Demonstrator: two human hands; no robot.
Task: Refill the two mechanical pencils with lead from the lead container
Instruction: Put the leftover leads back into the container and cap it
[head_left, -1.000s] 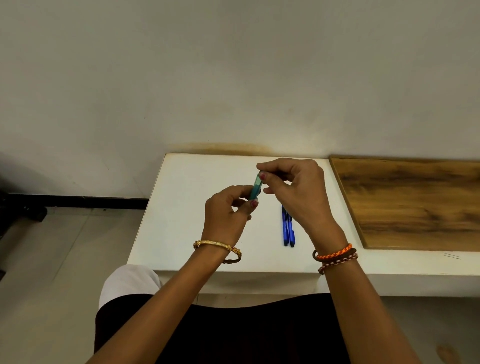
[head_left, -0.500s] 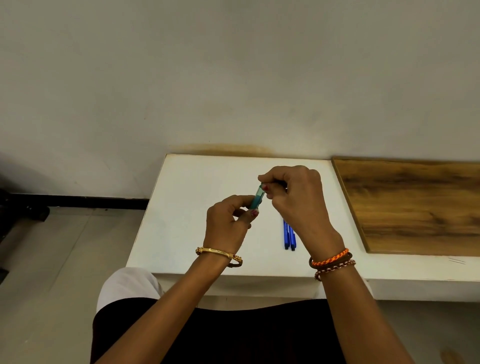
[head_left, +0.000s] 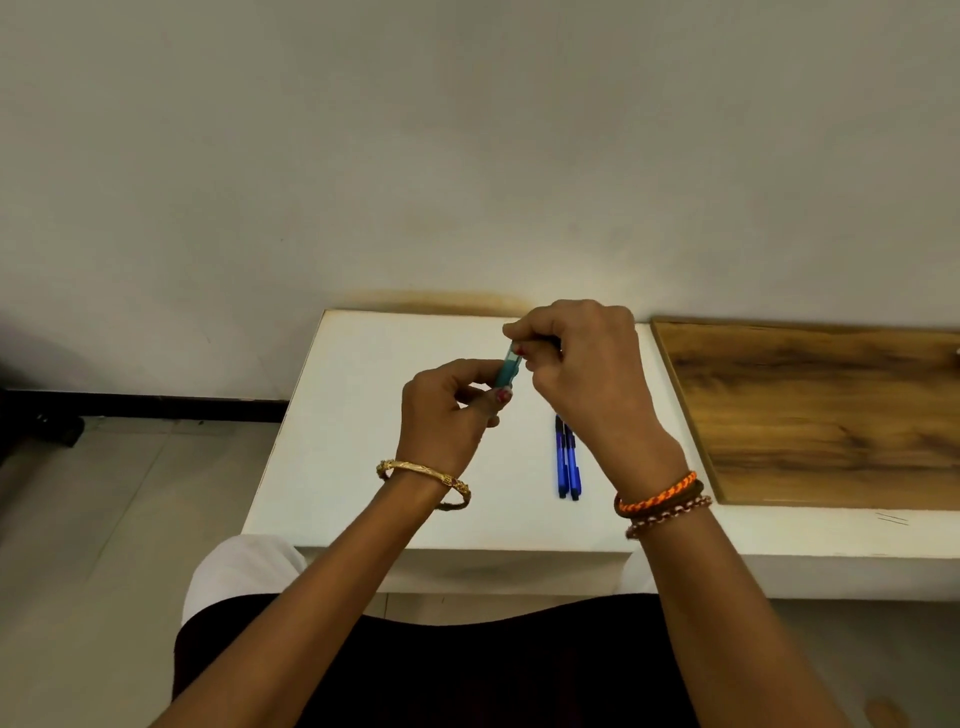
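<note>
- Lead container, a small translucent teal plastic case (head_left: 506, 370), stands tilted above the white surface (head_left: 363, 441); our left hand (head_left: 447, 415) pinches its lower end with curled fingers.
- Our right hand (head_left: 582, 374) pinches the container's top end between thumb and fingertips.
- Two blue plastic mechanical pencils (head_left: 567, 465) lie side by side on the surface, under our right wrist, apart from both hands.
- Compared with half a second ago, both hands and the container sit slightly higher; the grips look unchanged.
</note>
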